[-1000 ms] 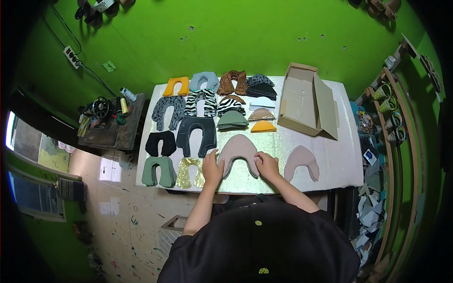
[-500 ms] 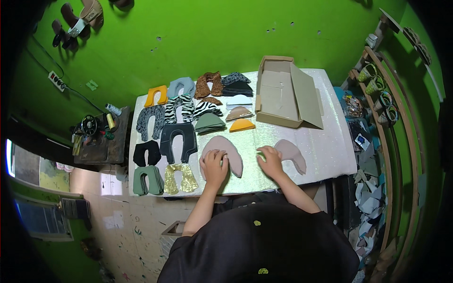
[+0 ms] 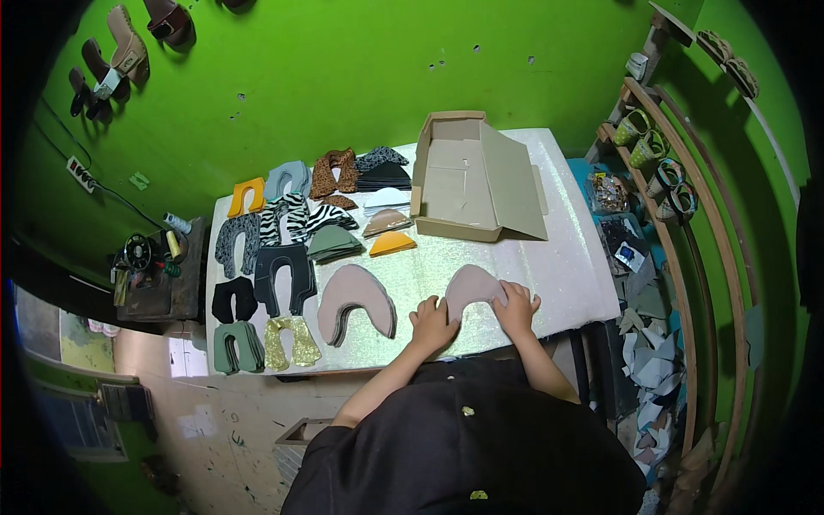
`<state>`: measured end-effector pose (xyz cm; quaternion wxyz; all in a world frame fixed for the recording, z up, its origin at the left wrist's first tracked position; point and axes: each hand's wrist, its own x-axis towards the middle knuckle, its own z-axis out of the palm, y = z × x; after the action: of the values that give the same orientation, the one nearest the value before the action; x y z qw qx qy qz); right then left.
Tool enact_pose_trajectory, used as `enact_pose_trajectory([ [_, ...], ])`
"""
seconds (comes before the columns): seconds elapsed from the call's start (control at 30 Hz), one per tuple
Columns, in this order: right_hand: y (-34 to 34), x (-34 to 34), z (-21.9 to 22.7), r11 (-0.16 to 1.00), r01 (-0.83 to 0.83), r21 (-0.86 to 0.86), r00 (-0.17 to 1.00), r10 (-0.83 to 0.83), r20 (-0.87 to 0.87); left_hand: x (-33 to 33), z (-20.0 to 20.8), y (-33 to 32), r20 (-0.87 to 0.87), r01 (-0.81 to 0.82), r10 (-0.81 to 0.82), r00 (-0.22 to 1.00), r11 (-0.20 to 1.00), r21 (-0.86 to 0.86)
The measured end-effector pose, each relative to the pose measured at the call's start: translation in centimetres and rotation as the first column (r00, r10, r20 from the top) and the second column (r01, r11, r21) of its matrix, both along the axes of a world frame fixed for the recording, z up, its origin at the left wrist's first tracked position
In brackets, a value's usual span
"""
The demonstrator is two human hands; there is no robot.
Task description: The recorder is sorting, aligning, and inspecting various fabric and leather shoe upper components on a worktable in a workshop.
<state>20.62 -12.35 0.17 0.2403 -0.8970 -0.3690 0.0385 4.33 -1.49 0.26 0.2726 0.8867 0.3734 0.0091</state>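
My left hand (image 3: 433, 323) grips the left leg of a pale pink U-shaped cut piece (image 3: 471, 281), which lies flat at the table's front. On its right leg my right hand (image 3: 517, 309) is closed, thumb and fingers at the edge. Whether this is one layer or several is hard to tell. Left of my hands lies a thicker stack of the same pink U-shaped pieces (image 3: 354, 290), with nothing touching it.
Sorted stacks cover the table's left: black U-shapes (image 3: 281, 259), gold ones (image 3: 292, 330), green half-moons (image 3: 335, 244) and yellow half-moons (image 3: 393, 244). An opened cardboard box (image 3: 459, 172) stands behind. A wooden rack (image 3: 661, 180) with sandals flanks the right; a sewing machine (image 3: 142, 253) stands left.
My left hand has left the pink stack and come right to the other pink piece. My right hand has crossed to that piece's right side. The piece now sits straighter; the view has swung right.
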Motion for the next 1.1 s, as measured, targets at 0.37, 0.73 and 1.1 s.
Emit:
enact_pose_trajectory([
  [0.37, 2.7, -2.7, 10.4, 0.727, -0.634, 0.263, 0.747, 0.664, -0.035, -0.7, 0.4, 1.0, 0.224, -0.174, 0.214, 0.951, 0.967, -0.186],
  [0.73, 8.8, -7.6, 13.2, 0.739, -0.333, 0.585, 0.730, 0.595, -0.336, -10.6, 6.0, 8.2, 0.630, -0.008, 0.455, 0.629, 0.814, -0.581],
  [1.1, 15.3, -15.5, 5.5, 0.819, -0.408, 0.404, 0.735, 0.557, -0.387, -18.1, 5.5, 12.8, 0.462, -0.405, 0.456, 0.761, 0.890, -0.210],
])
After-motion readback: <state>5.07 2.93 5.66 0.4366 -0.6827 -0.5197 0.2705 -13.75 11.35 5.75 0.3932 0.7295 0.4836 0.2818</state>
